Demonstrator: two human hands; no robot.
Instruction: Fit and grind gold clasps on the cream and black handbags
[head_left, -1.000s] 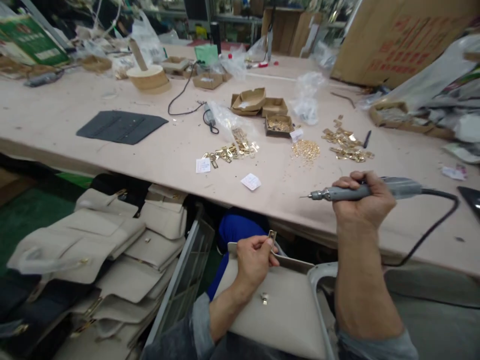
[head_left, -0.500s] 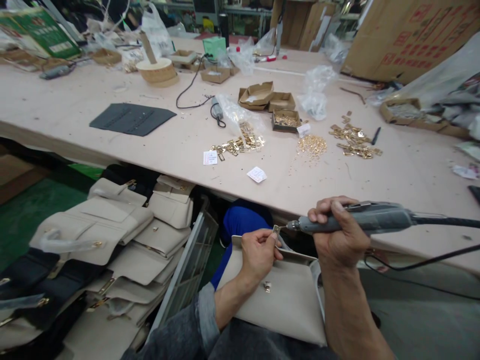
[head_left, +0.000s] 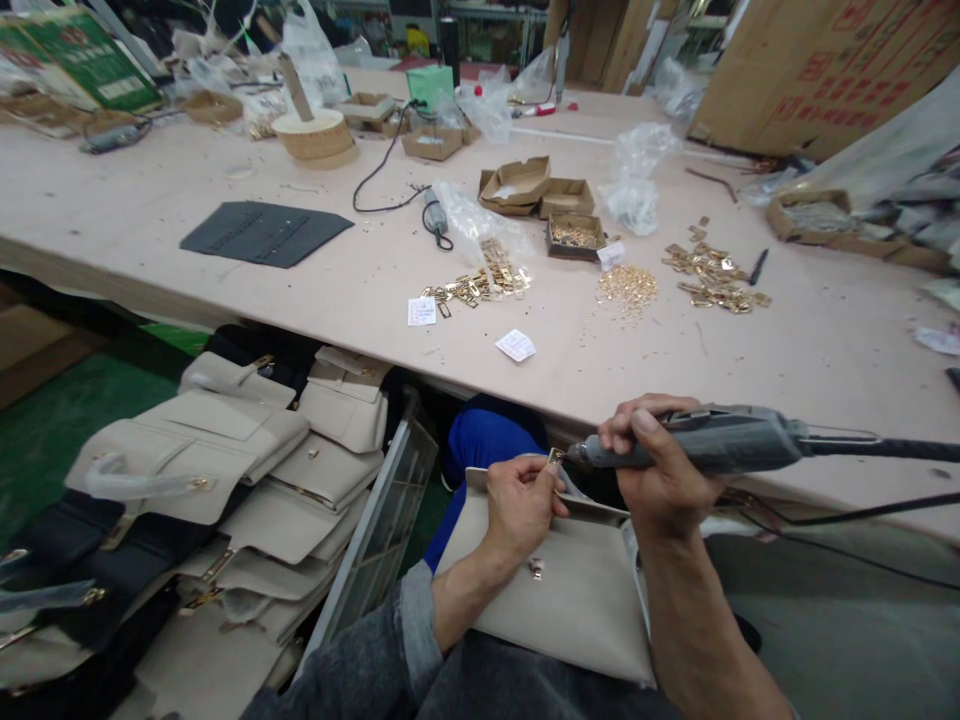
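Note:
A beige handbag (head_left: pixel 574 600) rests on my lap, a small metal turn lock on its front. My left hand (head_left: pixel 523 505) is closed at the bag's upper edge, pinching a small gold metal plate (head_left: pixel 556 457) between thumb and fingers. My right hand (head_left: pixel 664 465) wraps round a grey electric screwdriver (head_left: pixel 739 440), held level with its cord running off to the right. The screwdriver's tip points left and reaches the gold plate; whether a screw sits there is too small to tell.
Beige and black bags (head_left: pixel 247 470) are piled at the left beside a grey plastic crate (head_left: pixel 375 540). The table (head_left: pixel 360 330) ahead carries gold fittings (head_left: pixel 709 275), small screws (head_left: pixel 628 290), cardboard boxes (head_left: pixel 576 238), a black sheet (head_left: pixel 266 233) and another screwdriver (head_left: pixel 435 215).
My right hand has moved the screwdriver left, bringing its tip up to the gold plate. My left hand keeps its pinch nearly in place.

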